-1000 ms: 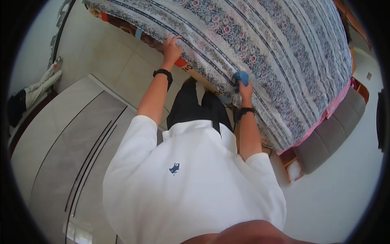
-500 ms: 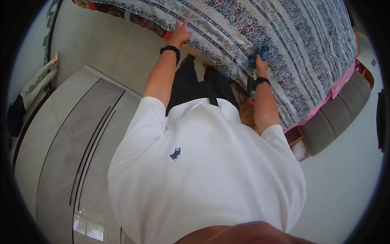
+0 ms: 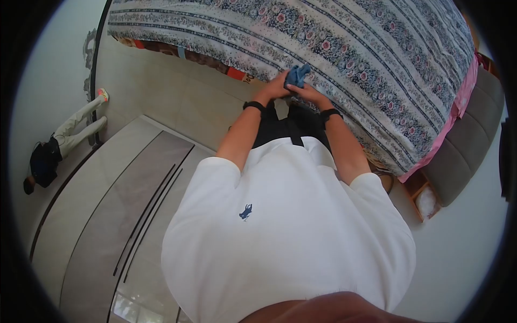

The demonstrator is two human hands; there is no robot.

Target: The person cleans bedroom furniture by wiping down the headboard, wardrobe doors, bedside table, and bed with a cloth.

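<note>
**Both hands gather a blue cloth at the edge of the bed**

The person leans over the near edge of the bed [image 3: 377, 70], which is covered by a floral striped sheet. The left hand [image 3: 277, 86] and the right hand [image 3: 308, 94] have met close together in front of the body, and both appear closed on a small blue cloth [image 3: 297, 74] that sits bunched between them, resting on or just above the sheet near the bed's edge. Whether it touches the sheet cannot be told.

To handle it well, a sound judgement is to keep both grips on separate parts of the fabric, so the bundle can be spread or folded without slipping, and to work it over the flat of the mattress rather than past the edge, where it could drop to the tiled floor [image 3: 161, 107].

The cloth is crumpled, so its long axis is only loosely readable: the bundle seems to run from the fingers up and away toward the middle of the bed, its free end pointing away from the person. A black band sits on each wrist.
</note>
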